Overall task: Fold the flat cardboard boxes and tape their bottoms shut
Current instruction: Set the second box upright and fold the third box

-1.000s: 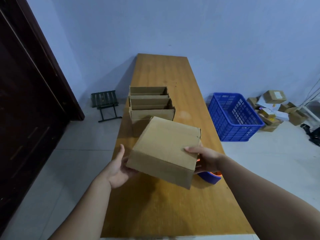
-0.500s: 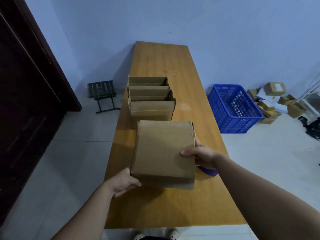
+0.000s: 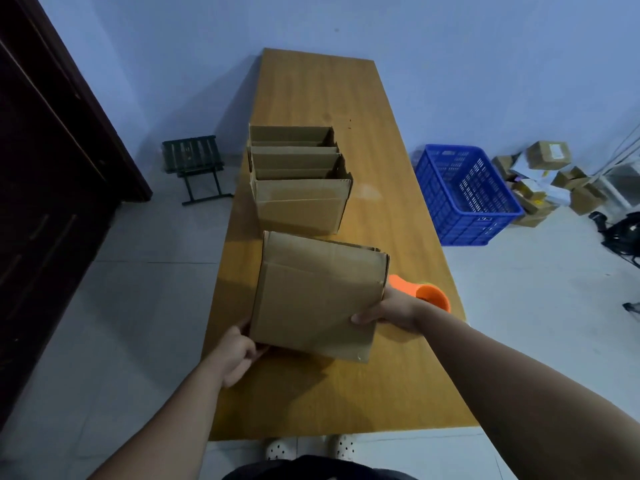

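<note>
1. A pale blue wall backs a long wooden table that runs away from us over a grey tiled floor. A dark door fills the left side and is cut off by the frame.
2. On the table's left half stands a row of folded boxes with their open tops up, one behind another. We count about three, but the front one hides much of those behind, so we cannot be sure.
3. Just in front of that row, the cardboard box is held tilted over the table, its broad plain face turned up toward us. It throws a shadow below. We cannot tell whether its near edge touches the wood, and its underside is hidden.
4. The left hand grips the box's near left corner. The fingers are curled, and their tips disappear behind the cardboard.
5. The right hand holds the right edge, with the thumb lying on the upper face. Its other fingers are hidden under the box.
6. An orange tape dispenser lies on the table just behind the right hand, partly covered by the hand and the box.
7. On the floor, a green folding stool stands left of the table and a blue crate stands to its right. Beyond the crate is a blurred heap of small cartons. A dark object at the right edge is cut off and we cannot identify it.
8. At the bottom edge we see white dotted shoes, half hidden under the table's end.
</note>
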A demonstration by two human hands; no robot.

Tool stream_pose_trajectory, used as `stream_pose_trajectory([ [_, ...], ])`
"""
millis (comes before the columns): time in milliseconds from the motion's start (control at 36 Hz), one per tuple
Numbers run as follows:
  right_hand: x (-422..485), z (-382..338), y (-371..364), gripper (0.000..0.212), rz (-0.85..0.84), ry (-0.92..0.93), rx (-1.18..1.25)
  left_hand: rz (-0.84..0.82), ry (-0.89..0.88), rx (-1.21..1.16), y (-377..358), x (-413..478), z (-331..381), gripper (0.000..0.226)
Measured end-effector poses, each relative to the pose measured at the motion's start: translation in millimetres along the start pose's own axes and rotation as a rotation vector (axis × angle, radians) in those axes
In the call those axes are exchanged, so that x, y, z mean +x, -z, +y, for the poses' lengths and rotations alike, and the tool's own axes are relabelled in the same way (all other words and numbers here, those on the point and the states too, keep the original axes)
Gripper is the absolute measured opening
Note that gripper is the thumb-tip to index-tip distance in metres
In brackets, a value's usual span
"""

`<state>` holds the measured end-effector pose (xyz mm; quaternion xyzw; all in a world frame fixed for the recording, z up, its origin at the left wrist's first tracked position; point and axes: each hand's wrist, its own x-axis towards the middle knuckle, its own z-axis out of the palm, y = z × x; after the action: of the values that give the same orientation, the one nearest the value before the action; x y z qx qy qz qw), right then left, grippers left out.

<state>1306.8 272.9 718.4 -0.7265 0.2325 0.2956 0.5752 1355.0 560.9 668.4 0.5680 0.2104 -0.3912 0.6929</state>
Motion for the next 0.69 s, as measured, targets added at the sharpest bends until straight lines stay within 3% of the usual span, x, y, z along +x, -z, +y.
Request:
stream_pose_trajectory([
  [111, 3.6, 8.8, -5.2, 0.131, 0.029, 0.004, -0.056, 0.002, 0.04, -0.288, 4.6, -7.3, 2.0, 0.062],
  [194, 6.1, 7.5, -12.8, 0.123, 0.036, 0.065, -0.081, 0.012, 0.004, -0.457, 6.9, -6.3, 6.5, 0.037],
  [222, 7.1, 5.6, -16.4, 0.122, 0.043, 0.091, -0.084, 0.033, -0.018, -0.483, 4.4, -5.4, 9.4, 0.041],
  [306, 10.0, 0.1, -25.2, 0.122, 0.077, 0.168, -0.117, 0.143, -0.088, -0.334, -5.2, 1.7, 16.4, 0.059],
  [444, 10.5, -2.4, -28.9, 0.099, 0.113, 0.187, -0.223, 0.303, -0.069, -0.124, -12.5, 4.4, 16.1, 0.05],
  [611, 4.1, -3.8, -23.7, 0.091, 0.237, 0.202, -0.44, 0.295, -0.108, -0.022, -19.7, -0.5, 3.2, 0.036],
  [694, -4.6, -12.4, -19.1, 0.081, 0.094, 0.128, -0.341, 0.299, -0.085, 0.052, -15.9, 1.7, 1.6, 0.037],
])
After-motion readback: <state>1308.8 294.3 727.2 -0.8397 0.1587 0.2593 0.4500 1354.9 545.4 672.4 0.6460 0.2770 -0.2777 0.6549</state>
